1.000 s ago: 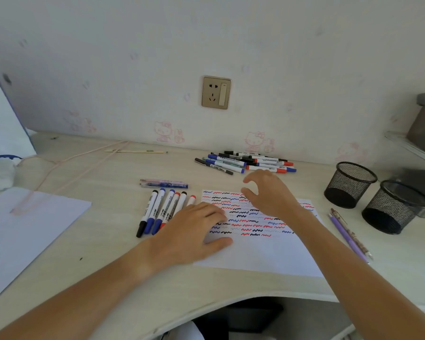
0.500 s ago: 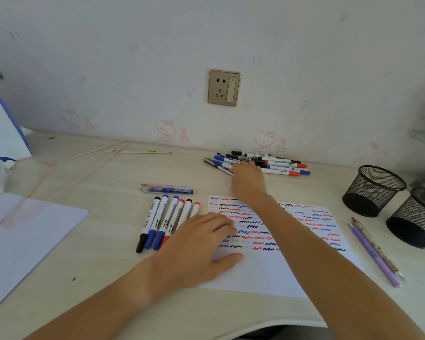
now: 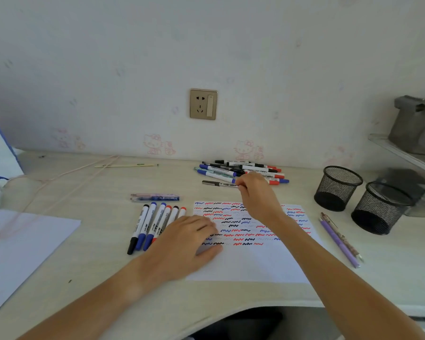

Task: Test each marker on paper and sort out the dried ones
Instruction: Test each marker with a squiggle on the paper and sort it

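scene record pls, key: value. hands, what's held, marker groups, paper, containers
right hand: pinches black marker by one end, just in front of the pile
left hand: flat on test paper, fingers straight
untested pile: loose heap of markers near the wall
sorted row: six markers side by side, left of the paper
test paper: rows of red, blue, black squiggles
mesh cups: two, on the right; contents cannot be told

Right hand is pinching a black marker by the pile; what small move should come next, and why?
Probably lift the black marker to the test sheet: the right hand pinches its end, and the left hand rests on the sheet.
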